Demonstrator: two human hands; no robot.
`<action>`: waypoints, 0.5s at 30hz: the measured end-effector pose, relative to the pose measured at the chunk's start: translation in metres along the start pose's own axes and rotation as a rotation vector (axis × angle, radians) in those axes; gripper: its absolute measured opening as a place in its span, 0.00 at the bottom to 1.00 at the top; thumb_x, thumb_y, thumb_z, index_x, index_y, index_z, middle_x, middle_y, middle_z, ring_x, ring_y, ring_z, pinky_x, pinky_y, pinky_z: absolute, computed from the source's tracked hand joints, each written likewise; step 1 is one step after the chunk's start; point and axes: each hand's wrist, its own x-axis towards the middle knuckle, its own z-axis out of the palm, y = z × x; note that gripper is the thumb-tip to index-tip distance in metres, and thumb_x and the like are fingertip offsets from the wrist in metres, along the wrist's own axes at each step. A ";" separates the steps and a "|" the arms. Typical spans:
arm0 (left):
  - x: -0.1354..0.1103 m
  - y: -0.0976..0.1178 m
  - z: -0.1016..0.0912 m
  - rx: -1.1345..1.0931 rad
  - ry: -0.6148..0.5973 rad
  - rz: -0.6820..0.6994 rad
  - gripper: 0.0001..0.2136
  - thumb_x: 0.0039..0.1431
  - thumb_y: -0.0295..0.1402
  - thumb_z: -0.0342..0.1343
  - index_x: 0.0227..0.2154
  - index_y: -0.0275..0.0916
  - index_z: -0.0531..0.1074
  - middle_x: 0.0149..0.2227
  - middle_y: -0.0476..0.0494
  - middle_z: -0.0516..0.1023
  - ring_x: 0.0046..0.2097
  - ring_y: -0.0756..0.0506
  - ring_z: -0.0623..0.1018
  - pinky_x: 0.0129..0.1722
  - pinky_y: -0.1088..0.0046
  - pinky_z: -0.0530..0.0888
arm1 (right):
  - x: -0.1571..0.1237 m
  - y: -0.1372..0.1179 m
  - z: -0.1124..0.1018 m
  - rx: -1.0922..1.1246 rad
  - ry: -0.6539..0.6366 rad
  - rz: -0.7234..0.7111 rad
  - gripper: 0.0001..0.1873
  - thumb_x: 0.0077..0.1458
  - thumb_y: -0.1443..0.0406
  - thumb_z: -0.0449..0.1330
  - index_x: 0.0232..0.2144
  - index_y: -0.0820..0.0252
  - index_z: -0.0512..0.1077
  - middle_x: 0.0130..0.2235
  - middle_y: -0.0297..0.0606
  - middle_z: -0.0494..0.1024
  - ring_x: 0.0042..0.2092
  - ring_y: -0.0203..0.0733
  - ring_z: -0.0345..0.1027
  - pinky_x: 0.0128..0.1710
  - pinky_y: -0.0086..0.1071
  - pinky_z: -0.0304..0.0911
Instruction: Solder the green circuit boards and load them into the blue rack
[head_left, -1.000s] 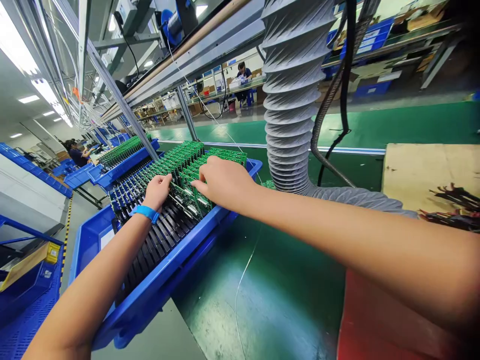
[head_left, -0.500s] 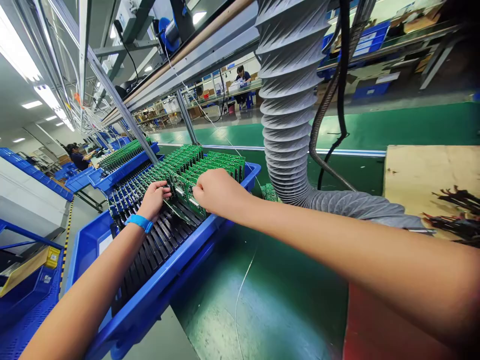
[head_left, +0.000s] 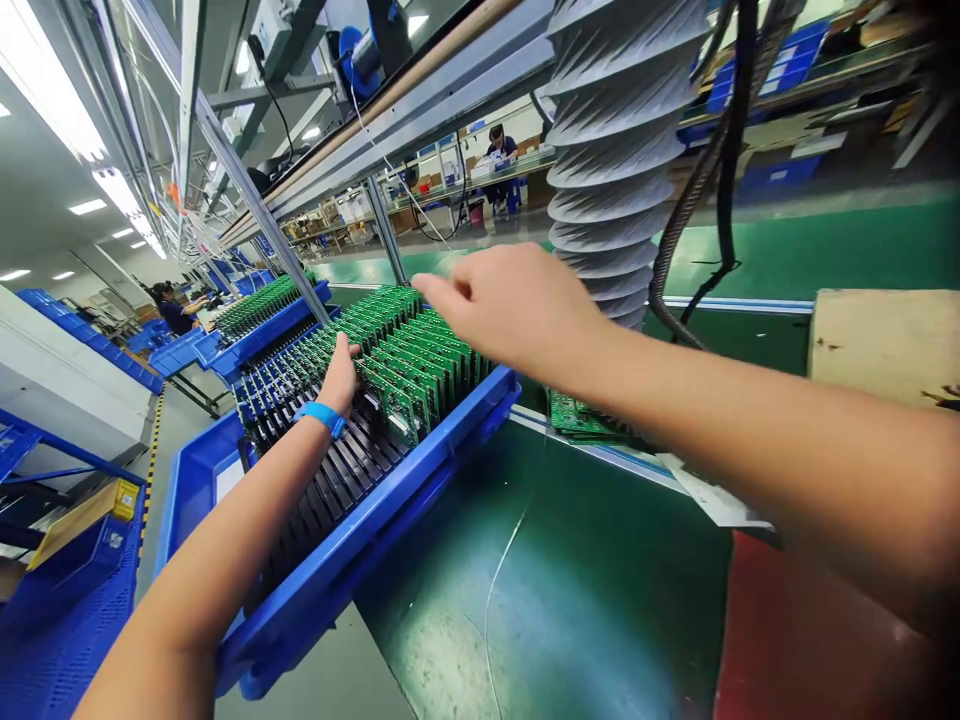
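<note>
Green circuit boards (head_left: 424,355) stand upright in close rows inside a blue plastic bin (head_left: 442,462). My left hand (head_left: 342,378), with a blue band at the wrist, is at the near row, thumb raised and fingers partly hidden against the board edges. No board shows in its grasp. Above the right part of the rows hovers my right hand (head_left: 521,300); its thumb and forefinger stick out with a gap between them, and nothing is visible in it. Black slotted racks (head_left: 352,470) fill the bin's front part.
A grey ribbed duct (head_left: 607,190) hangs behind my right hand. More circuit boards (head_left: 581,415) lie stacked on the green surface beyond the bin. A second blue bin (head_left: 262,338) with boards stands farther left. Metal posts (head_left: 386,235) rise behind. Two people work in the distance.
My right hand has come up off the board it was pressing into the row and moved back and right. My left hand shifted slightly, its thumb now up. The whole view has swung a little.
</note>
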 end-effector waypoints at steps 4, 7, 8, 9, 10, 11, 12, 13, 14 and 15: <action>0.006 0.001 -0.010 -0.135 -0.265 -0.130 0.36 0.53 0.61 0.31 0.40 0.35 0.71 0.31 0.38 0.77 0.36 0.40 0.77 0.38 0.63 0.71 | -0.016 0.027 0.020 0.086 -0.127 0.170 0.19 0.55 0.56 0.47 0.36 0.63 0.70 0.36 0.49 0.75 0.41 0.51 0.69 0.40 0.42 0.61; 0.010 -0.006 -0.016 -0.203 -0.398 -0.197 0.39 0.50 0.64 0.31 0.42 0.35 0.71 0.32 0.36 0.78 0.37 0.39 0.78 0.40 0.62 0.71 | -0.042 0.042 0.055 0.124 -0.210 0.244 0.28 0.54 0.60 0.49 0.52 0.75 0.59 0.49 0.64 0.68 0.49 0.58 0.66 0.45 0.46 0.61; 0.011 -0.009 -0.018 -0.221 -0.434 -0.214 0.39 0.50 0.64 0.31 0.42 0.35 0.71 0.33 0.37 0.79 0.37 0.40 0.78 0.40 0.63 0.71 | -0.050 0.044 0.065 0.148 -0.243 0.257 0.30 0.53 0.61 0.50 0.54 0.77 0.56 0.50 0.66 0.67 0.50 0.58 0.65 0.46 0.46 0.61; 0.012 -0.012 -0.019 -0.238 -0.468 -0.229 0.38 0.50 0.63 0.31 0.42 0.35 0.71 0.33 0.37 0.79 0.37 0.41 0.78 0.40 0.63 0.71 | -0.057 0.045 0.074 0.175 -0.268 0.261 0.33 0.51 0.61 0.52 0.55 0.76 0.54 0.53 0.65 0.64 0.52 0.58 0.64 0.47 0.45 0.61; 0.013 -0.014 -0.021 -0.255 -0.500 -0.242 0.38 0.51 0.63 0.31 0.42 0.35 0.71 0.32 0.37 0.79 0.36 0.41 0.78 0.39 0.64 0.72 | -0.062 0.046 0.081 0.203 -0.286 0.262 0.36 0.50 0.59 0.53 0.57 0.74 0.51 0.56 0.64 0.60 0.55 0.58 0.61 0.49 0.44 0.60; 0.014 -0.016 -0.022 -0.272 -0.530 -0.253 0.39 0.51 0.63 0.31 0.42 0.34 0.71 0.32 0.37 0.79 0.35 0.41 0.78 0.38 0.64 0.72 | -0.066 0.045 0.086 0.231 -0.299 0.264 0.39 0.50 0.58 0.54 0.59 0.72 0.47 0.60 0.62 0.55 0.57 0.57 0.58 0.51 0.44 0.60; 0.015 -0.017 -0.023 -0.290 -0.558 -0.262 0.39 0.51 0.63 0.30 0.42 0.34 0.71 0.32 0.36 0.79 0.35 0.41 0.79 0.38 0.65 0.72 | -0.068 0.045 0.090 0.258 -0.305 0.270 0.42 0.49 0.56 0.54 0.60 0.70 0.43 0.62 0.60 0.50 0.59 0.56 0.55 0.53 0.44 0.59; 0.017 -0.017 -0.023 -0.309 -0.580 -0.268 0.39 0.51 0.63 0.30 0.42 0.34 0.71 0.32 0.36 0.79 0.35 0.42 0.79 0.37 0.65 0.72 | -0.070 0.044 0.092 0.283 -0.307 0.279 0.44 0.50 0.55 0.53 0.61 0.69 0.40 0.63 0.59 0.46 0.60 0.56 0.53 0.54 0.43 0.58; 0.019 -0.017 -0.023 -0.329 -0.600 -0.272 0.39 0.51 0.63 0.30 0.42 0.34 0.71 0.33 0.36 0.79 0.35 0.41 0.79 0.38 0.65 0.72 | -0.071 0.043 0.094 0.305 -0.306 0.290 0.45 0.50 0.54 0.52 0.61 0.69 0.37 0.64 0.59 0.43 0.60 0.55 0.52 0.55 0.43 0.57; 0.022 -0.015 -0.022 -0.350 -0.614 -0.273 0.39 0.51 0.63 0.31 0.42 0.34 0.71 0.33 0.36 0.80 0.35 0.41 0.79 0.38 0.64 0.72 | -0.073 0.043 0.095 0.323 -0.301 0.301 0.46 0.50 0.53 0.52 0.61 0.69 0.35 0.64 0.59 0.41 0.61 0.55 0.51 0.55 0.43 0.57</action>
